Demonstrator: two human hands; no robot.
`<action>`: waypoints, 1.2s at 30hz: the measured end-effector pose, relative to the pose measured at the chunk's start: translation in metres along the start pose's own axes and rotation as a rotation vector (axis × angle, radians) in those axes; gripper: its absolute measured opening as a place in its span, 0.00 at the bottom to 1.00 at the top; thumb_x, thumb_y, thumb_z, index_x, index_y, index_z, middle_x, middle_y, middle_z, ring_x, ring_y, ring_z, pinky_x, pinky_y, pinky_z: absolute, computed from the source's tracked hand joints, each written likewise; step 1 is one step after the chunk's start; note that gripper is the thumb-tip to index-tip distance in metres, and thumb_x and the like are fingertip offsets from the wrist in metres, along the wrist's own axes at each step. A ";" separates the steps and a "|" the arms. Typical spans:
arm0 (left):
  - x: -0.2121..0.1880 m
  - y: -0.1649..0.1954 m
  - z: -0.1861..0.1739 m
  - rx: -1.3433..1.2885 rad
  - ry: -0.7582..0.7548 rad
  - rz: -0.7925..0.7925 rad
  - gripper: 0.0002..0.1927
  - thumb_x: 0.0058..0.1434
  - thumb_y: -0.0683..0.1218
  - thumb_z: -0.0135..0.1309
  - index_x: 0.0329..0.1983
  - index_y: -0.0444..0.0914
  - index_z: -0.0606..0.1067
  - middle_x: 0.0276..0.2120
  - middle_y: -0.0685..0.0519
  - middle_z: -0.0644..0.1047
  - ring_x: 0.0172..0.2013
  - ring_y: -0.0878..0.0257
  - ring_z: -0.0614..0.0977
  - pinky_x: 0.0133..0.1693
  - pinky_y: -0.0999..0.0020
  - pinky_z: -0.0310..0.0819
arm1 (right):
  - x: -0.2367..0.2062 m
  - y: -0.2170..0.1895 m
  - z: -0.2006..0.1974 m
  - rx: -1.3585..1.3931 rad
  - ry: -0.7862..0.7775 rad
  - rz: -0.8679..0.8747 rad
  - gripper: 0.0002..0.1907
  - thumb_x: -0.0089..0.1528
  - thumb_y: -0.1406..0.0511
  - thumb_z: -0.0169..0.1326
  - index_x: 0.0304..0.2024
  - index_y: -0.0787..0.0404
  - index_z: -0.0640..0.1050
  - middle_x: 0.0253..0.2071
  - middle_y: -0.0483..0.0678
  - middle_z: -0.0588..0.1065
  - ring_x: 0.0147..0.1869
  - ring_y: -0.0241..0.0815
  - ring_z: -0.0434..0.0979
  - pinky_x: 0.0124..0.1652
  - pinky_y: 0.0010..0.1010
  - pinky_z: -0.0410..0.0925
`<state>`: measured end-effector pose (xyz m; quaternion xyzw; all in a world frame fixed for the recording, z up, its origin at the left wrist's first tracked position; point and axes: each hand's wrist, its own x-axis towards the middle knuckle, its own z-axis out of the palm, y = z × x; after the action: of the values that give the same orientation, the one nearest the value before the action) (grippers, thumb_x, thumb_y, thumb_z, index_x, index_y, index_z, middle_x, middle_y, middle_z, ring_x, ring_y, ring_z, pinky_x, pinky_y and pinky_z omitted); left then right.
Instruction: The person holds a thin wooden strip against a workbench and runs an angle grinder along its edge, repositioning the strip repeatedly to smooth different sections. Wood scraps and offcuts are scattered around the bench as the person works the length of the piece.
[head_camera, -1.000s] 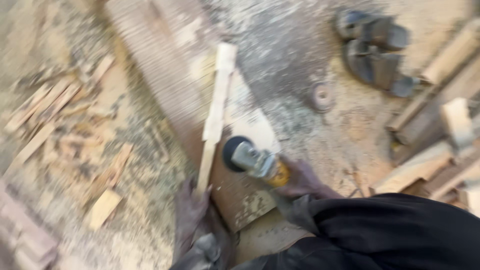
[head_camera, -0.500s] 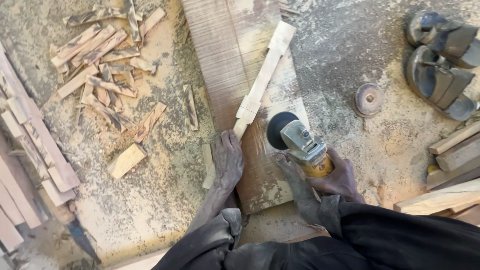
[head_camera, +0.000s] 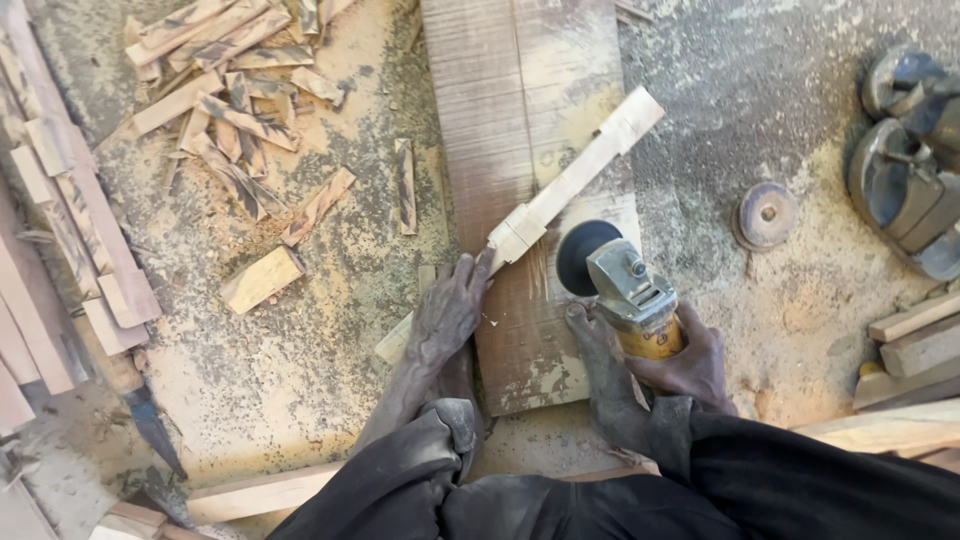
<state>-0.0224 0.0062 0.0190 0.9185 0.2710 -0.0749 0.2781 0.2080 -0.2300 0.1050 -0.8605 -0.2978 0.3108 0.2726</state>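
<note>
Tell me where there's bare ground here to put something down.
Two free patches: sawdust-covered floor between the small wood block and the left hand, and grey floor between the wide board and the loose disc. Crowded: the offcut pile at upper left, stacked slats along the left edge, timber pieces at the right.

- Illumination: bright, even daylight across the sawdust-covered floor (head_camera: 300, 330).
- Shadows: short and soft, beneath the grinder (head_camera: 625, 290) and wood strip (head_camera: 570, 185).
- Glare: none.
- Focus: sharp centrally; slight softening and stretching toward the frame edges.
</note>
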 end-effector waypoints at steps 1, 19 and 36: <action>0.000 -0.002 0.001 0.042 0.067 0.029 0.26 0.72 0.42 0.45 0.73 0.33 0.61 0.49 0.40 0.73 0.43 0.50 0.79 0.40 0.58 0.81 | 0.000 0.000 0.000 -0.003 0.001 0.002 0.39 0.40 0.64 0.72 0.53 0.68 0.74 0.38 0.58 0.83 0.37 0.46 0.87 0.40 0.36 0.80; -0.005 -0.019 -0.009 -0.013 0.044 -0.057 0.22 0.71 0.52 0.49 0.56 0.29 0.68 0.45 0.37 0.76 0.37 0.50 0.81 0.34 0.57 0.80 | -0.003 0.007 0.000 0.043 -0.013 0.021 0.43 0.40 0.64 0.72 0.57 0.67 0.72 0.41 0.58 0.82 0.39 0.47 0.86 0.42 0.38 0.80; -0.016 -0.011 0.002 -0.049 0.060 -0.021 0.27 0.68 0.58 0.50 0.57 0.31 0.67 0.37 0.39 0.77 0.29 0.45 0.84 0.28 0.53 0.80 | 0.050 -0.018 -0.008 -0.164 -0.192 -0.153 0.33 0.47 0.62 0.69 0.51 0.68 0.72 0.33 0.57 0.80 0.29 0.46 0.84 0.28 0.36 0.81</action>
<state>-0.0421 0.0056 0.0170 0.9104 0.2904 -0.0434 0.2916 0.2389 -0.1859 0.1037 -0.8210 -0.4117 0.3445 0.1944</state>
